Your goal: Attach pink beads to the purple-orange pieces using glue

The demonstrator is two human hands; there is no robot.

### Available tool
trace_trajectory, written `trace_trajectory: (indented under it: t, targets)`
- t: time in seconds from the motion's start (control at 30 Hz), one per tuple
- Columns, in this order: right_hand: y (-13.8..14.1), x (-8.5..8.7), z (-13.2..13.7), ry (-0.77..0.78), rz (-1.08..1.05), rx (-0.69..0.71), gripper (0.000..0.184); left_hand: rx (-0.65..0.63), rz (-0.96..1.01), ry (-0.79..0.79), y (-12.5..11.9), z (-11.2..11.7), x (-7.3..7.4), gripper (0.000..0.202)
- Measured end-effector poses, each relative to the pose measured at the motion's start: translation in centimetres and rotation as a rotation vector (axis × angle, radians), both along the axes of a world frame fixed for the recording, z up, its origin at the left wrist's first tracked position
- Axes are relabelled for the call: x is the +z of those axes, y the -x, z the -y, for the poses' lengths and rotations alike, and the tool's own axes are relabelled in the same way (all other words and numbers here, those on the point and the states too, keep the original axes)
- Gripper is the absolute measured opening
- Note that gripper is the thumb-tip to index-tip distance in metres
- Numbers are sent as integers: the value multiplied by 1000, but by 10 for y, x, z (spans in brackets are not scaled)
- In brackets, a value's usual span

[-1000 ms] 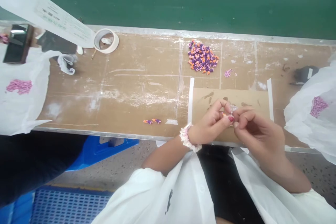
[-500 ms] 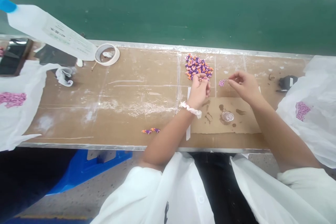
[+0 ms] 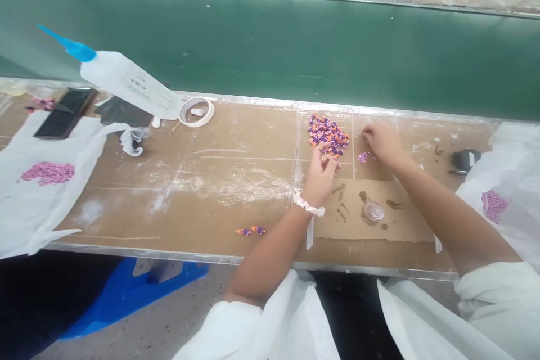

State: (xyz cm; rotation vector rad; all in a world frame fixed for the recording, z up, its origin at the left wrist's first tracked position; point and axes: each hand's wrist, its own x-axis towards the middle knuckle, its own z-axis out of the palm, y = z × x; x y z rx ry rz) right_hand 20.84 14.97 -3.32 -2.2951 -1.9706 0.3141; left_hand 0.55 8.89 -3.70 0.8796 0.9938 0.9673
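My left hand (image 3: pixel 320 177), with a pale scrunchie on its wrist, is at the near edge of a heap of small purple-and-orange figures (image 3: pixel 327 130). Its fingers are curled, with thumb and forefinger close together. Whatever they hold is too small to make out against the heap. My right hand (image 3: pixel 383 143) is closed in a pinch just beyond a little cluster of pink beads (image 3: pixel 363 157). Its fingertips point left, and I cannot see what is between them. Two similar figures (image 3: pixel 250 230) lie apart near the bench's front edge.
A small clear dish (image 3: pixel 373 211) sits on stained cardboard (image 3: pixel 405 225). At left are a white bottle with a blue nozzle (image 3: pixel 130 84), a tape roll (image 3: pixel 210 115), a phone (image 3: pixel 65 112) and pink pieces (image 3: pixel 48 172) on white plastic. Another plastic sheet (image 3: pixel 523 174) lies right.
The view has tilted up, so everything sits lower in the picture. My right hand has shifted from the right of the bead cluster to beyond it. My left hand stays by the heap.
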Motion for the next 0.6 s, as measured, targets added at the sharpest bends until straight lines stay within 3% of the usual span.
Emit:
trace_trajectory:
  t: [0.17, 0.33, 0.43, 0.6]
  targets:
    - [5, 7, -13, 75, 73, 88, 24, -7, -31, -65, -1, 4, 0, 27]
    - [8, 20, -16, 57, 9, 169, 15, -20, -80, -113, -2, 8, 0, 19]
    - [14, 34, 13, 1, -104, 242, 13, -44, -100, -143, 0, 11, 4, 14]
    - [28, 52, 88, -107, -302, 342, 14, -145, 16, -102, 1, 24, 17, 23]
